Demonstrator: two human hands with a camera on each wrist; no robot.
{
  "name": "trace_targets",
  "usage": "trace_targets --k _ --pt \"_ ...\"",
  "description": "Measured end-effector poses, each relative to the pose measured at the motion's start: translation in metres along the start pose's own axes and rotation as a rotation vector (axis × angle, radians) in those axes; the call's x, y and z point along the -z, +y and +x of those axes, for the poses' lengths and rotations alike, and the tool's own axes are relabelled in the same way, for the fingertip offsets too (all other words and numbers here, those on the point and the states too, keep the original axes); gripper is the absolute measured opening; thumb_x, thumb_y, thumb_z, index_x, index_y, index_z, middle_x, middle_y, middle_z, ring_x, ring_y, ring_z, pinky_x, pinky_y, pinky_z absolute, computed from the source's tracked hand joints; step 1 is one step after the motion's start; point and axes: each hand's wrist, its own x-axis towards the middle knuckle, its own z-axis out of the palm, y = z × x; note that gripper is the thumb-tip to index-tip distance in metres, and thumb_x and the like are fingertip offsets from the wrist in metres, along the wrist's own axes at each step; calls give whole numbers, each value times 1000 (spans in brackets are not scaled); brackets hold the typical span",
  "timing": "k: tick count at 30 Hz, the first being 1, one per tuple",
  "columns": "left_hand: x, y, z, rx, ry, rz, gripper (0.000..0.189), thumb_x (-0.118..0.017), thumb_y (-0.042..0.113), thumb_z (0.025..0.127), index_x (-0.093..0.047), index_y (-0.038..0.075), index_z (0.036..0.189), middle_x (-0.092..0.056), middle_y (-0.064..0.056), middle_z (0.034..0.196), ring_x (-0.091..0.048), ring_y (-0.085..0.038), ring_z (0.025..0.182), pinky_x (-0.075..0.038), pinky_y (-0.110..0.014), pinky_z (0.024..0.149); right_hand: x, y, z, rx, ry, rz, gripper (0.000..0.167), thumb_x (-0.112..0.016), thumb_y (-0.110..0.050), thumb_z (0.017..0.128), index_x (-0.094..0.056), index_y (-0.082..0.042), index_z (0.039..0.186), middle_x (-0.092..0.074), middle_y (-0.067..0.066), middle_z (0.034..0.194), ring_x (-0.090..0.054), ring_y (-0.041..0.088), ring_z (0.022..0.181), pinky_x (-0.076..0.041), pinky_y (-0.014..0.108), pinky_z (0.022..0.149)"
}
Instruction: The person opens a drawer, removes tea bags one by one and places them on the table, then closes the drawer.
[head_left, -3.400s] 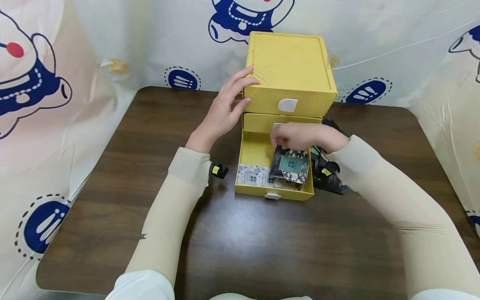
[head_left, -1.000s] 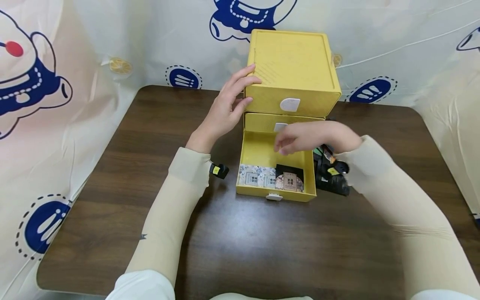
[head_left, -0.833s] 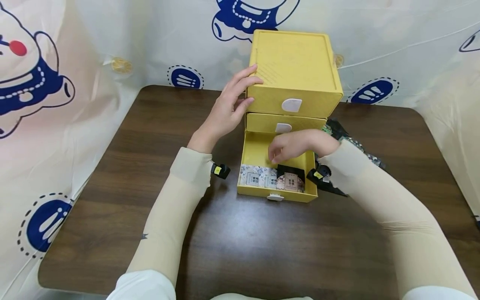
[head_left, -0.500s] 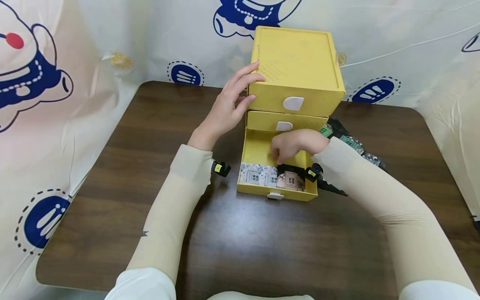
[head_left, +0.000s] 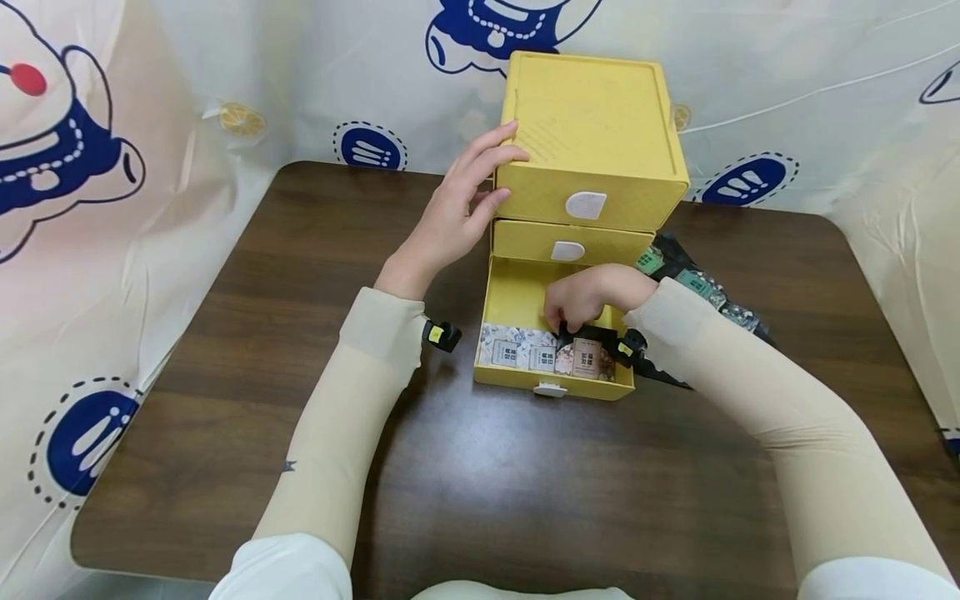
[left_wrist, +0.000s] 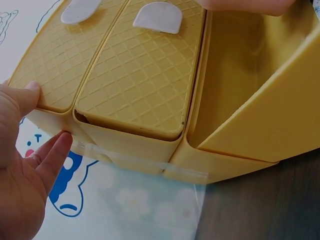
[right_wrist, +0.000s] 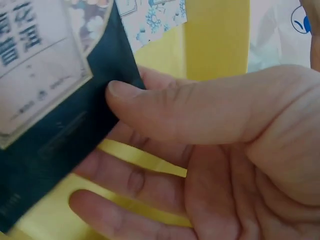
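Observation:
In the head view a yellow drawer box (head_left: 592, 117) stands at the back of the table, its bottom drawer (head_left: 517, 287) pulled out. My left hand (head_left: 453, 208) rests on the box's upper left edge, thumb at the front and fingers along the side. Inside the drawer, my right hand (head_left: 592, 293) pinches the back edge of a black packet (head_left: 586, 358) with a floral print and a pinkish label. The right wrist view shows my thumb over the packet (right_wrist: 50, 125) and fingers behind it. Left of it lie pale blue floral packets (head_left: 504, 348).
Right of the drawer, dark packets with green labels (head_left: 697, 283) lie on the brown table (head_left: 480, 483), partly hidden by my right forearm. The middle drawer (head_left: 532, 240), with a white tab, is closed. A printed white sheet (head_left: 300, 75) hangs behind the table.
Earlier my right hand held a green-labelled dark packet over the drawer; that packet has left the drawer. My emptied hand has since come down and pinched the black packet. The left hand stays put.

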Motion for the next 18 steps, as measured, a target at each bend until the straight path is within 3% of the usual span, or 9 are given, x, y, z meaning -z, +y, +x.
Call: trace_targets --k 9,18 --pt "0 0 0 2 -5 -6 35 -54 9 101 -57 14 135 -32 6 161 -30 -4 145 -53 -29 93 0 6 -11 112 122 24 24 -47 18 82 -65 3 88 -55 5 78 -43 12 66 -37 22 61" --pt "0 1 -1 -1 -6 -1 35 -54 8 101 -57 15 135 -32 7 161 -29 -3 145 -53 -31 96 11 8 -74 125 352 17 18 -49 7 96 -62 -6 94 -59 6 89 -50 18 83 -43 33 78"
